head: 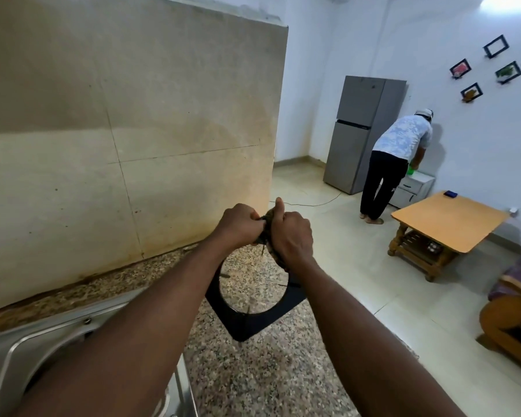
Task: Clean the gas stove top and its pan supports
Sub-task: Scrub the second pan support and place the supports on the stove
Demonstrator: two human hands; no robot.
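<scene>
I have both hands up at centre frame, close together at the top edge of the black pan support (253,325). The support is a square plate with a round opening and short prongs pointing inward. It stands tilted, its lower corner resting on the speckled granite counter (253,380) and its top lifted towards me.

My left hand (241,225) has its fingers curled tight on the support's upper rim. My right hand (292,236) is clenched with the thumb sticking up, gripping a brownish rag (269,217) that is bunched against the ring between the two hands. How far the rag wraps round the metal I cannot tell, since my fingers cover it.

A steel sink (57,335) fills the lower left, just beside the support, below the stained stone backsplash (127,121). At right, well apart, another person (394,158) bends over a low white cabinet (415,188) next to a grey fridge (361,130). A wooden coffee table (448,221) stands nearer.
</scene>
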